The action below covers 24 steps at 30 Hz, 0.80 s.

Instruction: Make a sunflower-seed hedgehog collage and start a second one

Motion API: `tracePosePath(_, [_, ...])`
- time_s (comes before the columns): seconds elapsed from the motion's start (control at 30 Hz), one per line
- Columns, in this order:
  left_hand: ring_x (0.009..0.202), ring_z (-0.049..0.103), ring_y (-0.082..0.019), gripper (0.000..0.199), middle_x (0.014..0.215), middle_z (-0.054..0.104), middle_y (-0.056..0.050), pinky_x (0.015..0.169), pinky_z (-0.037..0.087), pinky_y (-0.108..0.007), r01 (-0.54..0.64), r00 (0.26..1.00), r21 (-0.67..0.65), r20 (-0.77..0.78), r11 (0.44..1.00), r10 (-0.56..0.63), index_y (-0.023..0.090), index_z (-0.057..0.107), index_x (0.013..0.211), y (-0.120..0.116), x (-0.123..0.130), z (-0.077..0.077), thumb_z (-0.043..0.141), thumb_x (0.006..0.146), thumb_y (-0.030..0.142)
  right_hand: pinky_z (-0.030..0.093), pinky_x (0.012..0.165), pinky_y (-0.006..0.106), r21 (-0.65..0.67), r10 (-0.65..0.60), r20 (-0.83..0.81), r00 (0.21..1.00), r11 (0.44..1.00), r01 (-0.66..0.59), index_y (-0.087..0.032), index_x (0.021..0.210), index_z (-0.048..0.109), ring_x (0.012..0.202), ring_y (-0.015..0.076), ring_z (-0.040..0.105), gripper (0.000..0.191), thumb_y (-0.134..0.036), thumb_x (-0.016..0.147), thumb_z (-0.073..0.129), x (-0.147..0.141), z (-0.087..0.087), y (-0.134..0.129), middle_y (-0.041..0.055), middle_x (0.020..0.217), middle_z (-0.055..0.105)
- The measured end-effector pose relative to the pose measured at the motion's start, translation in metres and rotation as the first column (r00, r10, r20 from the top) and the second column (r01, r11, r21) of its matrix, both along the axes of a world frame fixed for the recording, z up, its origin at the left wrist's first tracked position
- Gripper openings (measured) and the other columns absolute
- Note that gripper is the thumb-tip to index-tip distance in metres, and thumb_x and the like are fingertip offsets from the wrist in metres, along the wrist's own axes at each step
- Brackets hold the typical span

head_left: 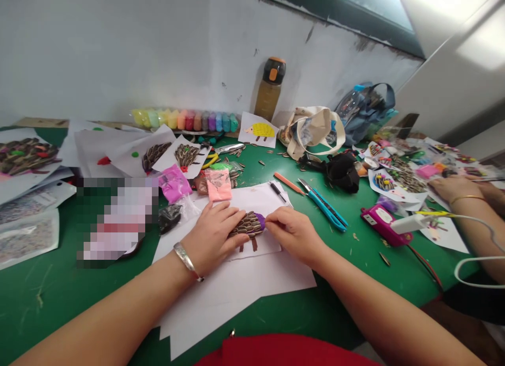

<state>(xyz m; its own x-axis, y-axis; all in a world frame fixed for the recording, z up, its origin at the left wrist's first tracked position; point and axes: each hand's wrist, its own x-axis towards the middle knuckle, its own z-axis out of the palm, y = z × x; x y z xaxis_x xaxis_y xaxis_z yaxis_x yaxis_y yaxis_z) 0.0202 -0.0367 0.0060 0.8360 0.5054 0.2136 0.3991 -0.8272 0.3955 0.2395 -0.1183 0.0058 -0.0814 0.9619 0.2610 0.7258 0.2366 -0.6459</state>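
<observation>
On white paper lies a small hedgehog-like figure covered in sunflower seeds, with purple clay at its right end and brown legs below. My left hand rests flat with fingers spread, its fingertips at the figure's left side. At the purple end my right hand is closed in a pinch; what lies between its fingertips, if anything, is too small to make out. Pink clay and magenta clay in packets sit beyond my left hand.
Right of the paper lie an orange tool, blue-handled scissors or cutter and a magenta device with cables. A bottle, bags and clay packets line the wall. Another person's hand is at the far right.
</observation>
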Motion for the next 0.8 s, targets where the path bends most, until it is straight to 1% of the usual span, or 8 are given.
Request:
tracePosePath(0.07, [0.113, 0.049, -0.03, 0.038, 0.114, 0.063, -0.011, 0.101, 0.034, -0.05, 0.0, 1.0, 0.001, 0.007, 1.0, 0.0, 0.016, 0.057, 0.12, -0.001, 0.0, 0.0, 0.049, 0.093, 0.042, 0.043, 0.066, 0.025, -0.004, 0.011, 0.055, 0.998, 1.0, -0.011, -0.02, 0.083, 0.067, 0.071, 0.0131, 0.057, 0.013, -0.014, 0.087, 0.057, 0.002, 0.011, 0.009, 0.0004, 0.077, 0.064])
tracePosePath(0.13, [0.113, 0.049, -0.03, 0.038, 0.113, 0.063, -0.012, 0.101, 0.035, -0.051, 0.0, 1.0, 0.005, 0.022, 1.0, 0.0, 0.015, 0.057, 0.121, -0.001, -0.001, 0.0, 0.049, 0.093, 0.041, 0.043, 0.066, 0.026, -0.013, 0.031, 0.124, 0.992, 0.999, -0.03, -0.02, 0.083, 0.069, 0.072, 0.0142, 0.058, 0.015, -0.014, 0.087, 0.055, 0.002, 0.022, 0.025, 0.0013, 0.079, 0.067])
tracePosePath(0.23, [0.112, 0.049, -0.031, 0.038, 0.112, 0.062, -0.014, 0.1, 0.036, -0.053, -0.012, 0.999, 0.014, 0.049, 1.0, 0.011, 0.015, 0.058, 0.12, -0.002, -0.002, -0.001, 0.049, 0.093, 0.04, 0.045, 0.074, 0.03, -0.061, 0.053, 0.26, 0.964, 0.997, -0.039, -0.021, 0.086, 0.071, 0.083, 0.0177, 0.062, 0.021, -0.014, 0.087, 0.052, -0.004, 0.03, 0.057, 0.0031, 0.087, 0.071])
tracePosePath(0.27, [0.112, 0.049, -0.032, 0.038, 0.113, 0.061, -0.015, 0.099, 0.037, -0.054, -0.021, 0.998, 0.019, 0.055, 1.0, 0.02, 0.014, 0.058, 0.119, -0.002, -0.002, -0.001, 0.049, 0.092, 0.04, 0.045, 0.078, 0.03, -0.07, 0.025, 0.293, 0.956, 0.998, -0.005, -0.021, 0.09, 0.072, 0.087, 0.0184, 0.062, 0.023, -0.013, 0.088, 0.051, -0.007, 0.03, 0.069, 0.004, 0.092, 0.071])
tracePosePath(0.33, [0.113, 0.048, -0.033, 0.038, 0.115, 0.06, -0.016, 0.099, 0.038, -0.054, -0.053, 0.996, 0.038, 0.071, 0.998, 0.05, 0.013, 0.059, 0.117, -0.002, -0.003, -0.002, 0.05, 0.092, 0.04, 0.044, 0.08, 0.03, -0.112, 0.024, 0.37, 0.929, 0.993, 0.019, -0.02, 0.096, 0.071, 0.091, 0.0191, 0.062, 0.025, -0.012, 0.086, 0.05, -0.016, 0.027, 0.09, 0.0058, 0.097, 0.07])
tracePosePath(0.47, [0.115, 0.046, -0.032, 0.033, 0.116, 0.058, -0.014, 0.1, 0.038, -0.052, -0.116, 0.988, 0.062, 0.107, 0.991, 0.109, 0.016, 0.061, 0.112, -0.002, -0.003, -0.004, 0.053, 0.091, 0.038, 0.043, 0.077, 0.029, -0.114, 0.059, 0.447, 0.892, 0.993, -0.009, -0.019, 0.094, 0.07, 0.09, 0.0204, 0.059, 0.022, -0.016, 0.085, 0.05, -0.035, 0.017, 0.12, 0.0071, 0.091, 0.066])
tracePosePath(0.63, [0.116, 0.044, -0.031, 0.03, 0.112, 0.058, -0.014, 0.104, 0.037, -0.05, -0.119, 0.988, 0.031, 0.099, 0.992, 0.116, 0.014, 0.061, 0.11, -0.001, -0.003, -0.003, 0.052, 0.091, 0.036, 0.042, 0.082, 0.03, -0.1, 0.067, 0.473, 0.879, 0.995, -0.022, -0.017, 0.095, 0.068, 0.095, 0.0215, 0.056, 0.021, -0.021, 0.087, 0.049, -0.052, 0.013, 0.136, 0.0092, 0.092, 0.061])
tracePosePath(0.8, [0.111, 0.046, -0.031, 0.029, 0.109, 0.058, -0.013, 0.099, 0.04, -0.05, -0.129, 0.99, 0.03, 0.064, 0.991, 0.127, 0.015, 0.062, 0.108, -0.001, -0.003, -0.001, 0.051, 0.091, 0.036, 0.041, 0.08, 0.029, -0.09, 0.067, 0.486, 0.871, 0.996, -0.027, -0.017, 0.099, 0.067, 0.092, 0.0199, 0.056, 0.024, -0.017, 0.09, 0.045, -0.052, 0.007, 0.143, 0.01, 0.1, 0.058])
